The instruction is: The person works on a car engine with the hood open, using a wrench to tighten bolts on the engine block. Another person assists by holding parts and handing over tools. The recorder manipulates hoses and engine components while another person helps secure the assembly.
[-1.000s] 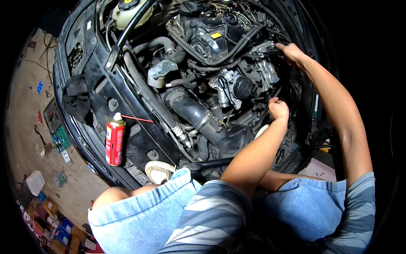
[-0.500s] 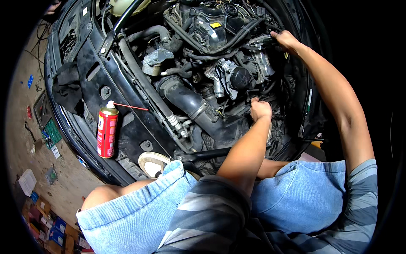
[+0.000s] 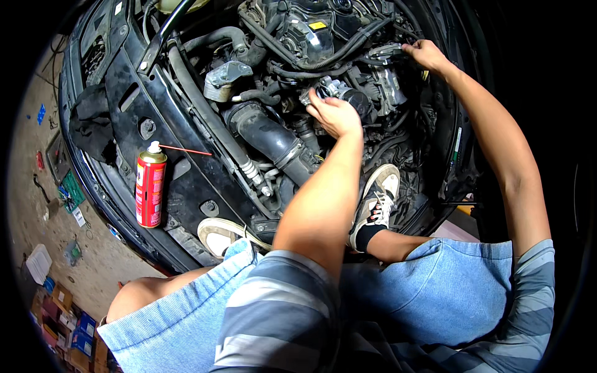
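My left hand (image 3: 339, 117) is over the middle of the engine bay. Its fingers are partly spread, with the tips by the silver edge of a throttle body-like part (image 3: 333, 87) that the hand partly covers. Beside it is a round black cover (image 3: 359, 101). Farther right, my right hand (image 3: 428, 56) is closed, thumb and fingers pinched at the end of a dark metal engine part (image 3: 387, 52); what exactly they hold is hidden. A thick black intake hose (image 3: 264, 133) runs below and left of my left hand.
A red spray can (image 3: 150, 189) with a red straw stands on the front black panel (image 3: 186, 193). A black cloth (image 3: 92, 127) lies left of it. My shoes (image 3: 380, 196) rest within the bay and on its front edge. Tools and boxes (image 3: 81, 336) lie on the floor.
My left hand has moved up and left from the lower engine bay to the silver part, uncovering my right shoe. My right hand stays at the same part; the view has shifted slightly.
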`<state>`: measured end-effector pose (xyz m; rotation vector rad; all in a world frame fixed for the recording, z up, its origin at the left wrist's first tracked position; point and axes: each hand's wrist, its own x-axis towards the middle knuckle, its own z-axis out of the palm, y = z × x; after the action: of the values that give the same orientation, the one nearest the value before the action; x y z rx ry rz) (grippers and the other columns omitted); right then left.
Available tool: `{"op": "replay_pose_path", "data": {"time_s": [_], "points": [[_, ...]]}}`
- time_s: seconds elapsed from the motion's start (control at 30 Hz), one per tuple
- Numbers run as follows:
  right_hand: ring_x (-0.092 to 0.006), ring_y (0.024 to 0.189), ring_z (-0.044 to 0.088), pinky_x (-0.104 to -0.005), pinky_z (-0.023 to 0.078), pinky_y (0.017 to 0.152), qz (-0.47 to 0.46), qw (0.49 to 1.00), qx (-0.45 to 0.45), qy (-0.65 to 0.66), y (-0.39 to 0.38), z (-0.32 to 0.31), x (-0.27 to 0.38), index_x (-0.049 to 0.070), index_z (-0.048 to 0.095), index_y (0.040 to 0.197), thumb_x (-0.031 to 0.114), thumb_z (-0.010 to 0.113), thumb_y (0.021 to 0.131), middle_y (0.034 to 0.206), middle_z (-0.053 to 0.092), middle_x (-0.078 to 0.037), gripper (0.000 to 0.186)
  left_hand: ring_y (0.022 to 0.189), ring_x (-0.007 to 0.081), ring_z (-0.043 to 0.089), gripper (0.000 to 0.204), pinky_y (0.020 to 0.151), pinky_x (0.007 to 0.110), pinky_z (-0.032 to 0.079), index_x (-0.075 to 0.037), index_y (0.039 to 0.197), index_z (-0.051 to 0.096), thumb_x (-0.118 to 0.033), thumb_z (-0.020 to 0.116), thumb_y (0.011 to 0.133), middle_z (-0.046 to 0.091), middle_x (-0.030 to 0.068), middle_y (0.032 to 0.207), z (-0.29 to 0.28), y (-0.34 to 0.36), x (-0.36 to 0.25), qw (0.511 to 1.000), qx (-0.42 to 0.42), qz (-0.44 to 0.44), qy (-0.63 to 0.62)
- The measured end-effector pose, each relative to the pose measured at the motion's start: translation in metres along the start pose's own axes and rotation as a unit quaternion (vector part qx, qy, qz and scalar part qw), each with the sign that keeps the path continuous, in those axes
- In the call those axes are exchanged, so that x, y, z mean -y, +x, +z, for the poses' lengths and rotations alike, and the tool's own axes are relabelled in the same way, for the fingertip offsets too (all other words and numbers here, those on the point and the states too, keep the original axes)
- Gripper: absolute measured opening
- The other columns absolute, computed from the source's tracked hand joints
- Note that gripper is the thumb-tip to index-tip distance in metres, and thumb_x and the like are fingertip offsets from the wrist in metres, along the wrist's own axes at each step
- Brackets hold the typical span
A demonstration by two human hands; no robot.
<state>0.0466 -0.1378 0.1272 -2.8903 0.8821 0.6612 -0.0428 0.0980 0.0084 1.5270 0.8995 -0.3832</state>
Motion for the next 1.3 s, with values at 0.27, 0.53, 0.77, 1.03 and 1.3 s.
{"op": "replay_pose_path", "data": {"time_s": [0.27, 0.53, 0.77, 1.03, 1.3], "points": [[-0.0381, 0.103, 0.062, -0.0435, 0.048, 0.088, -0.095, 0.979, -0.110, -0.142, -0.026, 0.000, 0.021, 0.003, 0.065, 0.112, 0.056, 0.060, 0.086, 0.106, 0.067, -0.022, 0.059, 0.107, 0.0352, 0.049, 0.045, 0.092, 0.044, 0.042, -0.003, 0.127, 0.056, -0.004, 0.054, 0.083, 0.047, 0.0173, 0.112, -0.011, 0.018, 0.016, 0.970, 0.070, 0.206, 0.113], [-0.0400, 0.109, 0.060, -0.0448, 0.046, 0.093, -0.152, 0.976, -0.087, -0.126, -0.015, 0.007, 0.020, -0.003, 0.059, 0.116, 0.051, 0.056, 0.091, 0.111, 0.065, -0.025, 0.060, 0.100, 0.0330, 0.059, 0.035, 0.085, 0.044, 0.049, -0.006, 0.115, 0.050, -0.009, 0.059, 0.082, 0.054, 0.0156, 0.105, -0.041, -0.074, 0.071, 0.792, 0.404, 0.407, 0.210], [-0.0322, 0.083, 0.065, -0.0427, 0.049, 0.079, 0.003, 1.000, -0.007, -0.020, -0.013, -0.001, 0.012, -0.002, 0.066, 0.104, 0.050, 0.057, 0.092, 0.086, 0.067, -0.020, 0.055, 0.100, 0.0358, 0.065, 0.043, 0.086, 0.041, 0.053, 0.005, 0.123, 0.047, -0.010, 0.054, 0.084, 0.064, 0.0224, 0.111, -0.071, -0.066, 0.117, 0.644, 0.532, 0.351, 0.423], [-0.0403, 0.096, 0.063, -0.0465, 0.052, 0.080, -0.216, 0.938, -0.093, -0.255, -0.031, 0.000, 0.020, 0.002, 0.060, 0.107, 0.049, 0.055, 0.092, 0.099, 0.066, -0.024, 0.049, 0.097, 0.0437, 0.064, 0.078, 0.090, 0.048, 0.048, 0.002, 0.150, 0.006, -0.019, 0.050, 0.088, 0.064, 0.0309, 0.105, -0.055, -0.081, 0.074, 0.923, 0.294, -0.058, 0.242], [-0.0217, 0.059, 0.055, -0.0400, 0.046, 0.061, 0.063, 0.993, 0.092, 0.041, -0.014, -0.005, 0.022, -0.007, 0.061, 0.079, 0.050, 0.057, 0.093, 0.059, 0.053, -0.011, 0.058, 0.096, 0.0447, 0.063, 0.061, 0.088, 0.049, 0.048, -0.003, 0.143, 0.030, -0.019, 0.051, 0.088, 0.066, 0.0288, 0.102, -0.042, -0.073, 0.079, 0.946, 0.224, -0.074, 0.223]]}}
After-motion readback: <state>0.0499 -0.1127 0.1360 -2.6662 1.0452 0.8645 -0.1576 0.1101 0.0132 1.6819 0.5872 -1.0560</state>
